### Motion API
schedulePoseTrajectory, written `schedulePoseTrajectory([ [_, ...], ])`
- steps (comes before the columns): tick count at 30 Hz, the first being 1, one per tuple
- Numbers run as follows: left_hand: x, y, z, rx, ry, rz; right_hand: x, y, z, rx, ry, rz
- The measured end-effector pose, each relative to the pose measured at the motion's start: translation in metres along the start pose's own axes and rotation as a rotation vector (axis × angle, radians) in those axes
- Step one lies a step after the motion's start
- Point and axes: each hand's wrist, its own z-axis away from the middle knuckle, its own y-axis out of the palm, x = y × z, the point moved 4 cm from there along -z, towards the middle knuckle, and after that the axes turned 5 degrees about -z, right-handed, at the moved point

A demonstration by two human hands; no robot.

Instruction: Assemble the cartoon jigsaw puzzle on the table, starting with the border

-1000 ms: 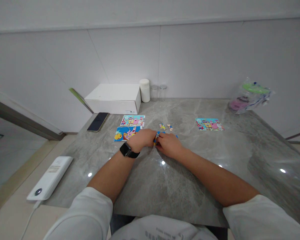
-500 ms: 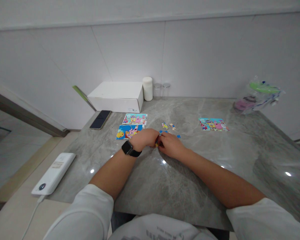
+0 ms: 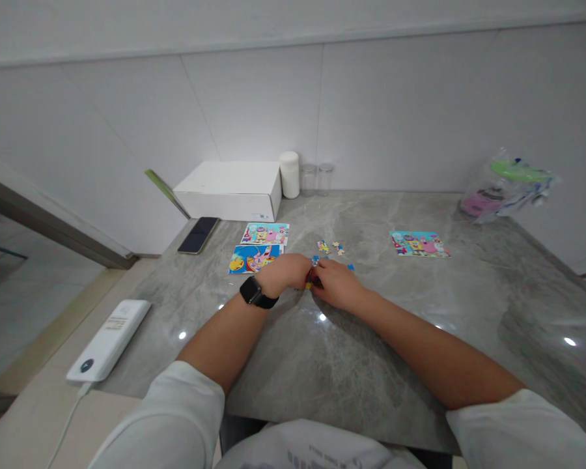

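Note:
My left hand [image 3: 292, 273], with a black watch on its wrist, meets my right hand [image 3: 339, 284] over the middle of the table. Both have their fingers bent and pinched around small jigsaw pieces [image 3: 308, 285], of which a yellow bit shows between the fingertips; the rest is covered by the hands. Just beyond the fingers lie loose jigsaw pieces, one yellowish [image 3: 323, 247], one pinkish [image 3: 339, 248] and a blue one [image 3: 350, 267]. Beside my left hand are two colourful cartoon pictures, a blue one [image 3: 247, 259] and a lighter one [image 3: 265, 233] behind it.
A similar cartoon picture [image 3: 420, 244] lies to the right on the grey marbled table [image 3: 317, 371]. At the back stand a white box [image 3: 229, 189], a white bottle [image 3: 290, 174] and two clear glasses. A phone [image 3: 198, 235], a power bank [image 3: 110, 339] and a plastic bag [image 3: 502, 189] lie around the sides.
The whole view has shifted slightly. My hands stay together at the same spot, with the right fingers slightly changed in position around the pieces.

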Motion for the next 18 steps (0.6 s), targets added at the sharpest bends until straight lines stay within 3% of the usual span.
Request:
schedulePoseTrajectory([
  [5,0.001,-0.002,-0.001,0.023,0.058,0.026,-0.006,0.004,-0.004,-0.026,-0.018,-0.124],
  [9,0.007,-0.016,0.006,0.024,0.070,0.111,-0.015,-0.002,-0.009,-0.049,-0.020,-0.263],
  [13,0.012,-0.038,0.018,-0.066,0.106,0.228,-0.031,-0.016,-0.011,-0.040,0.027,-0.456],
  [18,0.012,-0.053,0.026,-0.163,0.160,0.340,-0.045,-0.036,-0.007,-0.083,-0.024,-0.644],
])
